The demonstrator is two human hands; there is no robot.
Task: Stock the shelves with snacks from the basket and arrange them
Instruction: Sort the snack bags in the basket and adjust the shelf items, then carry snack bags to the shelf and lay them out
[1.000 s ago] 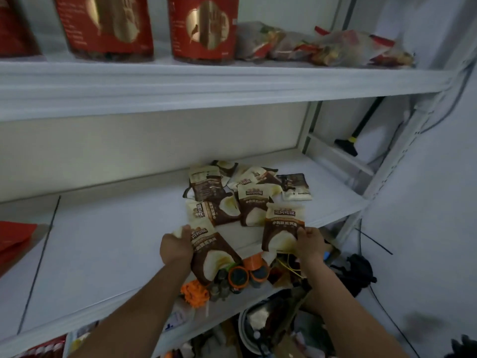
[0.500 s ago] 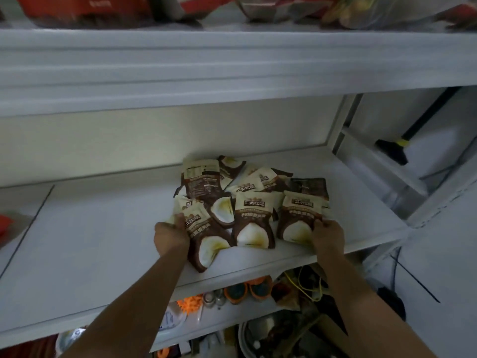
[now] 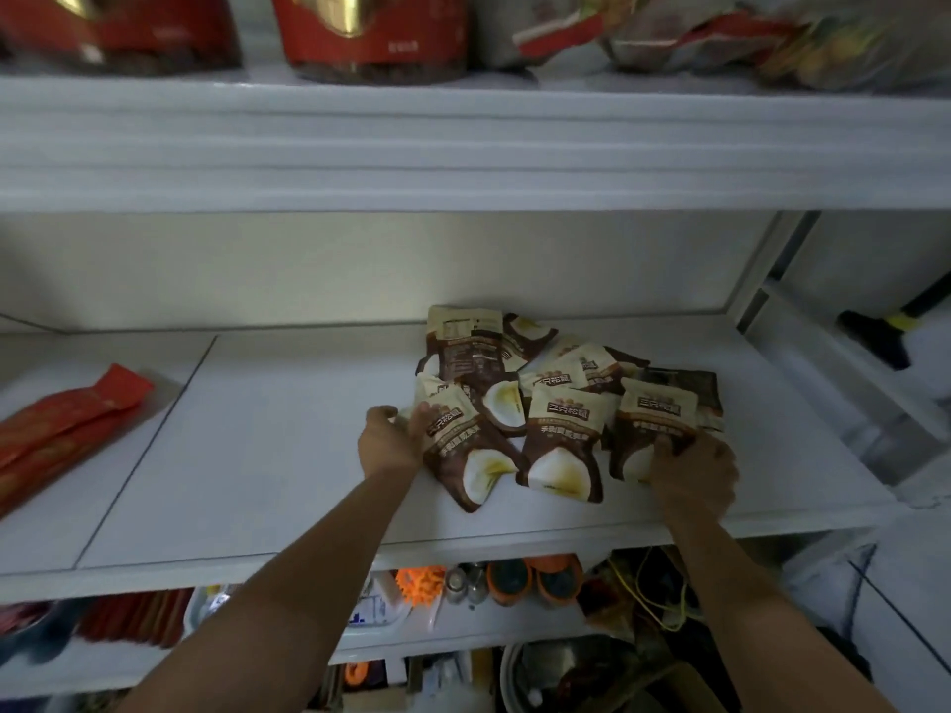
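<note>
Left hand [image 3: 390,441], right hand [image 3: 696,473] grip outer packets [image 3: 465,458].

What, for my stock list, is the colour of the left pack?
Pack is orange-red; head view.

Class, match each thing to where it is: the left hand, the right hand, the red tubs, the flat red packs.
Column 1:
1 left hand
2 right hand
3 red tubs
4 flat red packs

Column 2:
A on the top shelf
B at the left end of the middle shelf
C holding the right pack
D holding the left pack

Pairs: 1-D; 2-C; 3-A; 4-B
</note>
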